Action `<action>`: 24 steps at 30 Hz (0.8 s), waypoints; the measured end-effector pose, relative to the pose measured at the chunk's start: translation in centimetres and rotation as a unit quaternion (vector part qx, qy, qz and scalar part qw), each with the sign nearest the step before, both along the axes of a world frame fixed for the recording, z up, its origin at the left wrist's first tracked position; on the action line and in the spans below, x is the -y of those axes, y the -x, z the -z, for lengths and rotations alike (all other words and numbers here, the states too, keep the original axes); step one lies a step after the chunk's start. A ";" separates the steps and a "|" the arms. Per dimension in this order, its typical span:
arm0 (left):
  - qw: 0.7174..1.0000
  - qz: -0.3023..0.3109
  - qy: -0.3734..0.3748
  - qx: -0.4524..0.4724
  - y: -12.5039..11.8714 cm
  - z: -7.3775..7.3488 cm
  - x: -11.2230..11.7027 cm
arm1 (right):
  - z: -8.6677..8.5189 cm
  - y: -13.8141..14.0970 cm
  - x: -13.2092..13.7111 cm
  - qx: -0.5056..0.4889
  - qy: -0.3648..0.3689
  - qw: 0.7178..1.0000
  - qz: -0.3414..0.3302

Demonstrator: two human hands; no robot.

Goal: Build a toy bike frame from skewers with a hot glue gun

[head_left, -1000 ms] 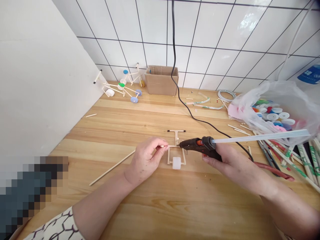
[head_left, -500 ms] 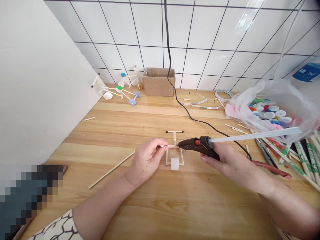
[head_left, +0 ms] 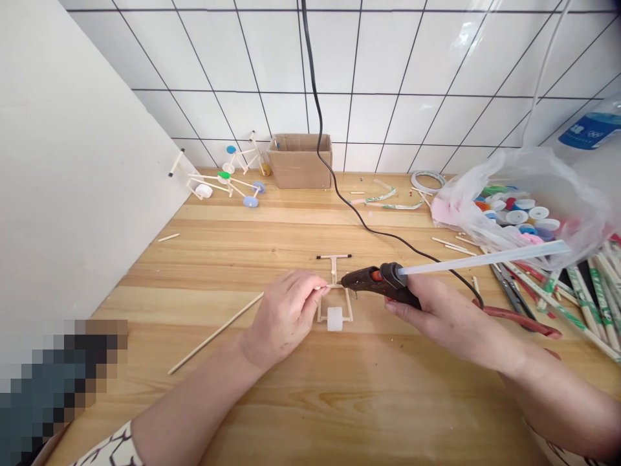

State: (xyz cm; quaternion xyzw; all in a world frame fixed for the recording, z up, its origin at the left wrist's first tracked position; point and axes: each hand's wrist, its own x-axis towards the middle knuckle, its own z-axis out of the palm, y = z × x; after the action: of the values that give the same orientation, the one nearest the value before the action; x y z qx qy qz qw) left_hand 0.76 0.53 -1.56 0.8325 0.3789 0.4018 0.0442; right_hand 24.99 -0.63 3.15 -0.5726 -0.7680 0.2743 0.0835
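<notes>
A small frame of thin wooden sticks (head_left: 334, 270) with a white bottle cap (head_left: 334, 319) at its near end lies flat on the wooden table (head_left: 310, 401). My left hand (head_left: 284, 317) pinches the left end of the frame's cross stick between thumb and fingertips. My right hand (head_left: 431, 310) grips a black hot glue gun (head_left: 378, 283). Its nozzle touches the cross stick at the frame's middle. A clear glue stick (head_left: 485, 257) juts out of the gun's back toward the right. The gun's black cord (head_left: 339, 194) runs up the tiled wall.
A cardboard box (head_left: 298, 162) and finished stick models with coloured caps (head_left: 226, 181) stand at the back. A plastic bag of bottle caps (head_left: 519, 207), wrapped chopsticks (head_left: 582, 291), red-handled pliers (head_left: 521, 320) and a tape roll (head_left: 427, 179) lie right. A long stick (head_left: 216, 333) lies left.
Both hands keep their grips. The view has tilted slightly, so everything sits a little lower and further left. The glue gun nozzle stays at the cross stick.
</notes>
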 end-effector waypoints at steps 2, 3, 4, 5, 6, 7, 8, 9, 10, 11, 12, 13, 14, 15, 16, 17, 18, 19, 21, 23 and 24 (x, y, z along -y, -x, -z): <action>1.000 0.000 0.000 -0.012 0.0 0.0 0.0 | 0.0 0.0 0.0 -0.004 -0.001 1.000 -0.001; 1.000 -0.001 0.000 -0.017 0.0 0.0 0.0 | 0.1 0.0 0.0 -0.006 -0.004 1.000 -0.003; 1.000 -0.002 0.000 -0.020 -0.1 0.0 0.0 | 0.1 0.0 0.0 -0.009 -0.006 1.000 -0.007; 1.000 -0.002 -0.002 -0.022 -0.1 0.0 0.0 | 0.0 -0.1 0.0 -0.011 -0.008 1.000 -0.011; 1.000 -0.002 -0.004 -0.023 -0.1 0.0 0.0 | 0.0 -0.1 0.0 -0.014 -0.009 1.000 -0.015; 1.000 -0.002 -0.005 -0.024 -0.1 -0.1 0.0 | 0.0 -0.1 0.0 -0.015 -0.009 1.000 -0.017; 1.000 -0.002 -0.005 -0.023 -0.2 -0.1 0.0 | 0.0 -0.1 0.1 -0.015 -0.009 1.000 -0.017; 1.000 -0.001 -0.004 -0.022 -0.2 -0.1 0.0 | -0.1 -0.1 0.1 -0.014 -0.007 1.000 -0.017; 1.000 -0.001 -0.003 -0.020 -0.2 -0.1 0.0 | -0.1 -0.1 0.1 -0.013 -0.007 1.000 -0.016; 1.000 0.000 -0.003 -0.019 -0.3 -0.1 0.0 | -0.2 0.0 0.1 -0.012 -0.008 1.000 -0.016; 1.000 0.001 -0.004 -0.018 -0.3 -0.2 0.0 | -0.2 0.0 0.0 -0.011 -0.010 1.000 -0.016; 1.000 0.001 -0.004 -0.018 -0.3 -0.2 0.0 | -0.2 0.1 0.0 -0.010 -0.012 1.000 -0.017; 1.000 0.001 -0.005 -0.018 -0.3 -0.1 0.0 | -0.2 0.1 0.0 -0.010 -0.014 1.000 -0.018; 1.000 0.000 -0.004 -0.017 -0.4 -0.1 0.0 | -0.2 0.2 0.0 -0.009 -0.016 1.000 -0.019; 1.000 0.000 -0.001 -0.014 -0.4 -0.1 0.0 | -0.2 0.2 -0.1 -0.007 -0.017 1.000 -0.019; 1.000 0.000 0.002 -0.011 -0.4 -0.1 -0.1 | -0.2 0.2 -0.1 -0.006 -0.018 1.000 -0.019; 1.000 0.000 0.006 -0.007 -0.4 -0.1 -0.1 | -0.2 0.2 -0.1 -0.006 -0.019 1.000 -0.019; 1.000 0.001 0.009 -0.003 -0.4 -0.1 -0.1 | -0.1 0.1 -0.1 -0.007 -0.019 1.000 -0.019; 1.000 0.004 0.013 0.003 -0.4 -0.1 -0.2 | -0.2 0.1 0.0 -0.007 -0.019 1.000 -0.020; 1.000 0.008 0.014 0.008 -0.5 -0.2 -0.3 | -0.2 0.1 0.0 -0.007 -0.015 1.000 -0.018; 1.000 0.009 0.016 0.010 -0.5 -0.2 -0.3 | -0.3 0.1 0.0 -0.007 -0.012 1.000 -0.017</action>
State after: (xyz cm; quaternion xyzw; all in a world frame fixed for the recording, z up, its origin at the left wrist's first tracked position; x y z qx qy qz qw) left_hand 1.24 0.85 -1.34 0.8308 0.3777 0.4036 0.0646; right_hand 24.91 -0.63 3.41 -0.5566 -0.7804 0.2700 0.0911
